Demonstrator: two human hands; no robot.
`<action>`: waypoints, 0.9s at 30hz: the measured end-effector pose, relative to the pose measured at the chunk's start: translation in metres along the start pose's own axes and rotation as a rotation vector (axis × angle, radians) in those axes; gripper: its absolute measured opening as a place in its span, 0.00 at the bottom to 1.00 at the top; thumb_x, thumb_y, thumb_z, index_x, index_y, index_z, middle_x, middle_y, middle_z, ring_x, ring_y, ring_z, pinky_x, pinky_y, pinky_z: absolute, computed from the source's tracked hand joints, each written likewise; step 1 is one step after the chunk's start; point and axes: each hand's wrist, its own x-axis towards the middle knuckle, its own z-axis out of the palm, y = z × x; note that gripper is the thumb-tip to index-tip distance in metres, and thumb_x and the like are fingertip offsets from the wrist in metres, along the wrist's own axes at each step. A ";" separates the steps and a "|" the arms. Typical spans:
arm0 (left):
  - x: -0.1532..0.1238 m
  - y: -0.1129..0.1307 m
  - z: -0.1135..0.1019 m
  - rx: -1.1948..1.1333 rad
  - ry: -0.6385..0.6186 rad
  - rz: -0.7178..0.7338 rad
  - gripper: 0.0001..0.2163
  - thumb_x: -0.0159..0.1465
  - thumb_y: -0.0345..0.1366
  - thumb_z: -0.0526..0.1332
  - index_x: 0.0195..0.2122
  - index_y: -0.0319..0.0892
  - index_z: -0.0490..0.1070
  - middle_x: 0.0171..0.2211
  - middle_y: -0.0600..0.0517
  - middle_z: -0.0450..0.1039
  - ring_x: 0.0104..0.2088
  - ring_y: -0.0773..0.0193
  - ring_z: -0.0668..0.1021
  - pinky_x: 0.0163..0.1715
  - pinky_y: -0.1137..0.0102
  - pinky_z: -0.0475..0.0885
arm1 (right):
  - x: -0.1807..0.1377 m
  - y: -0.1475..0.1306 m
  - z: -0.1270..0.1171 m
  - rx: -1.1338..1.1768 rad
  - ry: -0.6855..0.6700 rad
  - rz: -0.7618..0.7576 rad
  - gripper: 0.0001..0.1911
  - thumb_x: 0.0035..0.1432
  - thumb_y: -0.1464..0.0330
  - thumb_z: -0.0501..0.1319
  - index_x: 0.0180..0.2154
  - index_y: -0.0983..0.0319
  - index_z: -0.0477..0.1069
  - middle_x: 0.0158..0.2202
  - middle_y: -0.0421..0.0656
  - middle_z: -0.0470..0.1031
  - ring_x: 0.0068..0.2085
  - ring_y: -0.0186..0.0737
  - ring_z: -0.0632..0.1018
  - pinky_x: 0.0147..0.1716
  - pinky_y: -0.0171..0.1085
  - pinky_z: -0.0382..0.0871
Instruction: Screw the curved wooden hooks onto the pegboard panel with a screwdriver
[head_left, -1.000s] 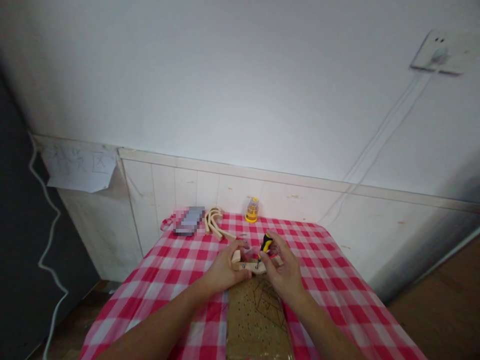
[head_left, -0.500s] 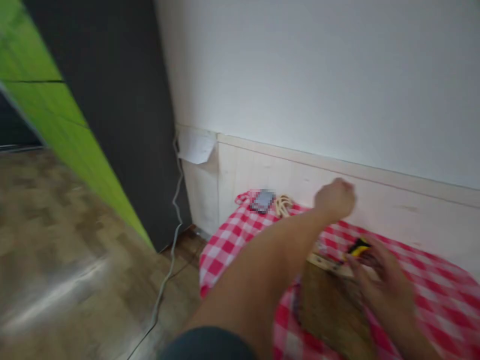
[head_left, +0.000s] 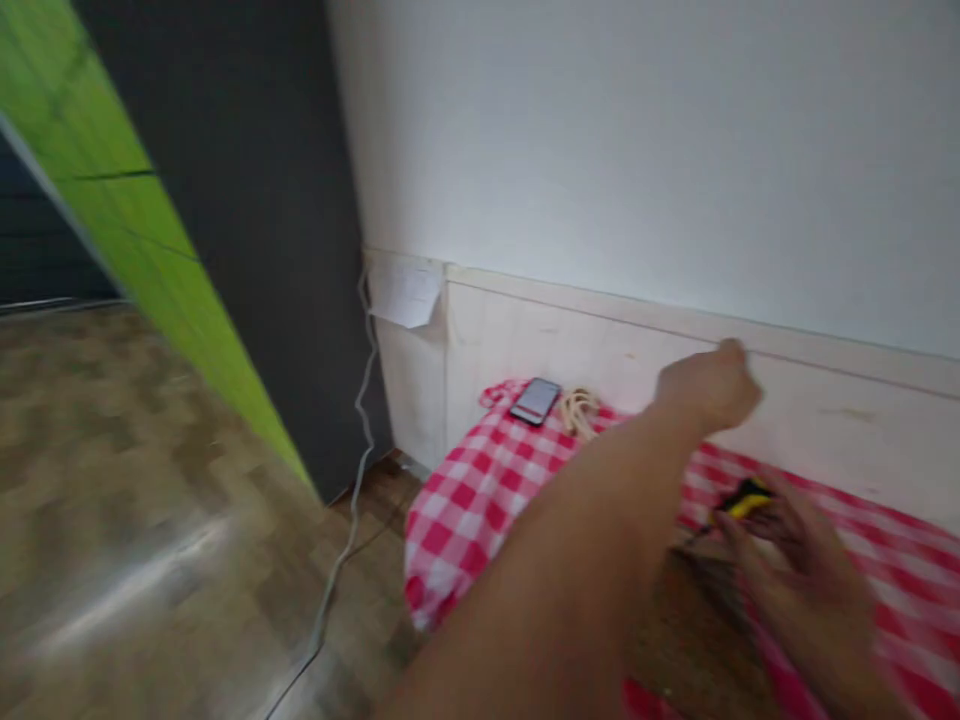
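Note:
My left arm stretches across the view, and my left hand [head_left: 712, 388] is raised above the far edge of the table, in front of the white panelling. Its fingers are curled closed and blurred; whatever they hold, if anything, is hidden. Lower right, my right hand [head_left: 806, 580] is closed round a yellow-and-black screwdriver [head_left: 746, 503], whose thin shaft points left and down. Below it lies a brown wooden board [head_left: 697, 640], partly covered by my left forearm. The light piece at the board's far end is mostly hidden.
A red-and-white checked cloth [head_left: 469, 500] covers the table. A phone [head_left: 535, 401] and a coiled cream cord [head_left: 579, 412] lie near the wall. A paper sheet [head_left: 407, 292] hangs beside a dark panel [head_left: 247, 230]. A grey cable [head_left: 361, 410] runs down to the floor.
My left hand has moved right and slightly up, its forearm covering more of the board. My right hand keeps the screwdriver. The whole view has shifted slightly.

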 end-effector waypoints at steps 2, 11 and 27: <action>0.000 0.008 0.020 -0.067 0.035 -0.010 0.13 0.71 0.39 0.59 0.54 0.40 0.72 0.50 0.43 0.75 0.46 0.57 0.79 0.47 0.59 0.77 | 0.010 0.009 -0.002 -0.119 0.049 -0.012 0.29 0.61 0.53 0.65 0.59 0.59 0.72 0.44 0.48 0.82 0.34 0.45 0.83 0.33 0.41 0.81; -0.089 -0.085 0.034 -0.372 0.010 0.050 0.21 0.72 0.49 0.47 0.35 0.41 0.72 0.29 0.51 0.73 0.32 0.60 0.76 0.36 0.67 0.70 | 0.010 0.012 0.003 -0.054 0.029 -0.062 0.22 0.63 0.67 0.64 0.58 0.57 0.71 0.48 0.47 0.82 0.37 0.42 0.84 0.39 0.40 0.82; -0.134 -0.095 0.062 -0.404 -0.237 0.070 0.17 0.51 0.27 0.66 0.43 0.43 0.71 0.40 0.51 0.77 0.41 0.57 0.78 0.43 0.66 0.71 | 0.007 0.009 -0.002 -0.083 -0.018 -0.012 0.24 0.62 0.68 0.64 0.60 0.55 0.69 0.48 0.46 0.82 0.42 0.44 0.84 0.43 0.42 0.81</action>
